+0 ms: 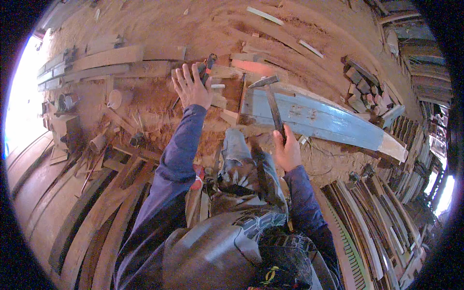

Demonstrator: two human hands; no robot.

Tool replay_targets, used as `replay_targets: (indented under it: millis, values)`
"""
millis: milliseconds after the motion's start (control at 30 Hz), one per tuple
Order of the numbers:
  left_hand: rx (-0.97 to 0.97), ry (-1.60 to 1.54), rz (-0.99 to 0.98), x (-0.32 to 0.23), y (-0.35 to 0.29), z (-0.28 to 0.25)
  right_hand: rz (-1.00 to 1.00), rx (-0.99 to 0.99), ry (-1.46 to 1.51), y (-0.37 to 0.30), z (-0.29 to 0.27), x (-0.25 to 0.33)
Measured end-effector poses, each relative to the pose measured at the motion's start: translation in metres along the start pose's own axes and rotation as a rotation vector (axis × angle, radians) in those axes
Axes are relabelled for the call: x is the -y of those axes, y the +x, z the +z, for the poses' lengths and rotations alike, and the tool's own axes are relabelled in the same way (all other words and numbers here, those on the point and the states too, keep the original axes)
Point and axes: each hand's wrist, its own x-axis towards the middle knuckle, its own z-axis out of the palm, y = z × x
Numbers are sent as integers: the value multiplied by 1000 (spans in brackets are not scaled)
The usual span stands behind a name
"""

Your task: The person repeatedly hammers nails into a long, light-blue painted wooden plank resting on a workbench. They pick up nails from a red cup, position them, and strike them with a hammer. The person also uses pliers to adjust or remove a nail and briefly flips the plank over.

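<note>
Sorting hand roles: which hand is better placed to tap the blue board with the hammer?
Right, probably: the right hand holds the hammer by its handle, close to the blue board. The left hand is farther away, spread open near a black-and-orange tool.

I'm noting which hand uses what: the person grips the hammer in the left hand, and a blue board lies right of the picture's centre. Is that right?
Not quite: the head view shows the hammer in the right hand, not the left. The blue board does lie right of centre.
</note>
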Motion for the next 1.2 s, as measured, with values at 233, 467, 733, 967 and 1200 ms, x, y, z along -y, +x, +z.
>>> replay_targets:
  millis: [233,467,733,967,1200]
  values:
    - [13,3,-8,2,0,1,106,177,240,-48,-3,-43]
    - [20,9,-3,2,1,2,-4,112,103,-28,12,-37]
    - [76,82,-14,3,4,-9,190,99,120,-60,-2,-52]
    - [22,187,18,5,0,3,506,-346,790,-55,-23,-161]
    - [160,305,118,24,8,9,499,-782,1113,16,-69,-257]
